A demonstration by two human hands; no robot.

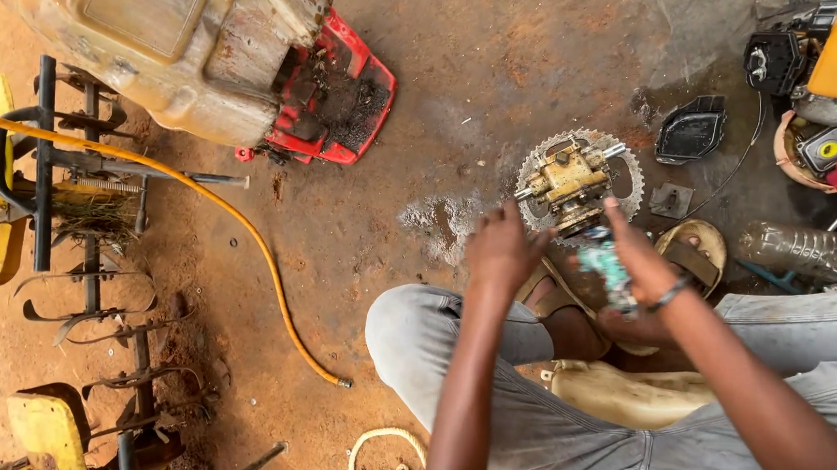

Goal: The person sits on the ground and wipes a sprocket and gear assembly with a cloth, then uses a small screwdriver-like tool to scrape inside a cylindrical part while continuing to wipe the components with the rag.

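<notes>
Sitting low on the dirt floor. Left hand and right hand both closed around a greasy yellow metal part, lifted over the toothed wheel, steady between knees.

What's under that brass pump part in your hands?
Under the brass pump part lies a toothed sprocket on the dirt floor; its centre is covered. Both hands grip below.

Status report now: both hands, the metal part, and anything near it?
Left hand and right hand both grip the brass pump part. Sprocket lies beneath. Black cover apart.
</notes>
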